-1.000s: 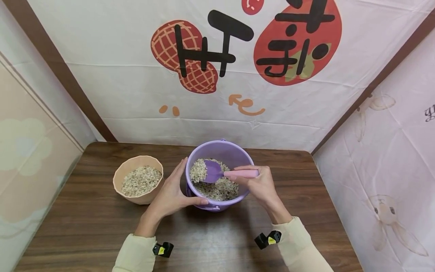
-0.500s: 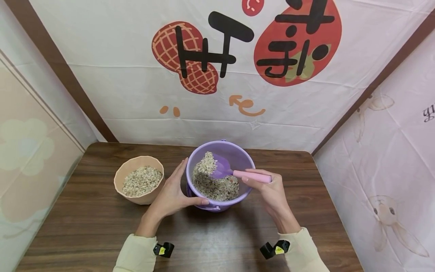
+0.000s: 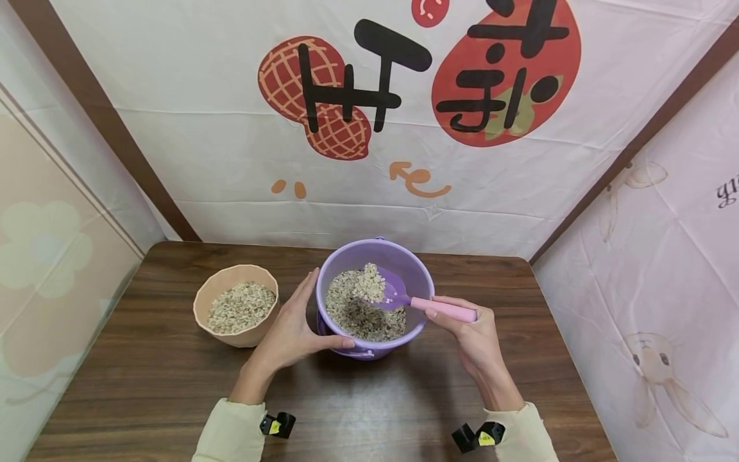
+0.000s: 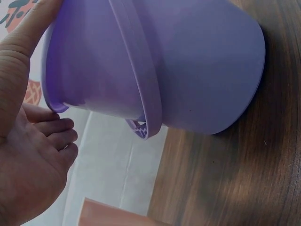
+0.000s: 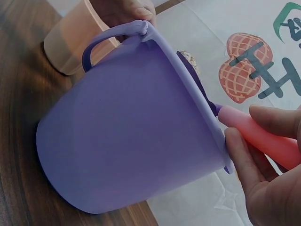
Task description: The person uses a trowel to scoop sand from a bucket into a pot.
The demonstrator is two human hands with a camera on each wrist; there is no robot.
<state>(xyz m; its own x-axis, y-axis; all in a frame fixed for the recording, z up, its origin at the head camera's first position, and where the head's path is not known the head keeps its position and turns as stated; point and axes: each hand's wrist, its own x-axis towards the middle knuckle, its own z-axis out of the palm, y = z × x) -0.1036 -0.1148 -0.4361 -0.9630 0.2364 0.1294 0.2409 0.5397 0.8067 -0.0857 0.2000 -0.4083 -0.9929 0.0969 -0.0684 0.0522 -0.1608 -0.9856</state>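
A: The light is bright and even; it seems to come from above, and the dark wooden table [image 3: 173, 372] shows a pale glare in front of the round purple plastic bucket [image 3: 416, 273].

B: Yes; the head view bends straight lines at the edges. In the wrist views the bucket throws a soft shadow on the wood; the near fingers [image 4: 28, 155] are slightly blurred.

Purple bucket [image 3: 375, 256] of oats upright on table, purple pink-handled scoop [image 3: 404, 298] heaped inside
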